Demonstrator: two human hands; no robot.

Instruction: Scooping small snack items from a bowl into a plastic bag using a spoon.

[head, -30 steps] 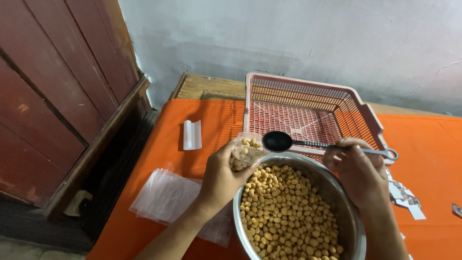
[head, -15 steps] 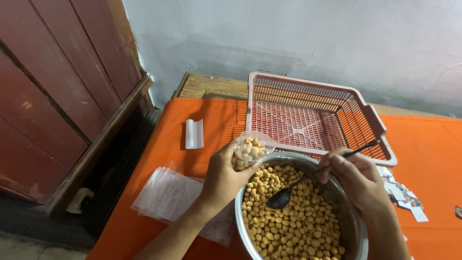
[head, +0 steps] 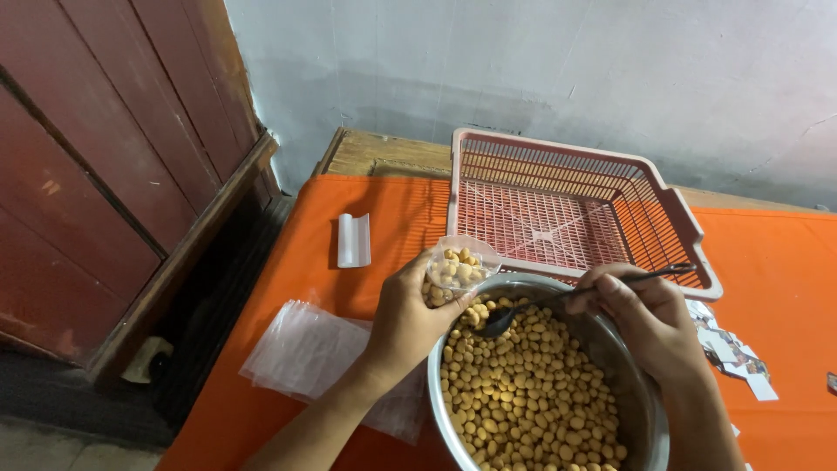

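Small clear bag (head: pixel 457 269), partly filled with round tan snack balls, is held upright in the grasping left hand (head: pixel 410 318), just above the near-left rim of the steel bowl (head: pixel 641 397). The bowl stands on the orange tablecloth (head: pixel 296 384) and is nearly full of the same tan snack balls (head: pixel 523 397). The right hand (head: pixel 649 318) is clenched around the handle of a dark spoon (head: pixel 558 301), whose head dips into the balls at the far side of the bowl, just below the bag's open mouth. The step in hand appears to be scooping: the spoon is loading, not pouring. The next move would call for lifting the loaded spoon level and tipping it squarely over the narrow mouth of the bag, so that no balls spill onto the cloth. Behind the bowl sits an empty pink plastic basket (head: pixel 671 209); a stack of flat clear bags (head: pixel 305 353) lies to the left, with a small white holder (head: pixel 354 240) beyond it.
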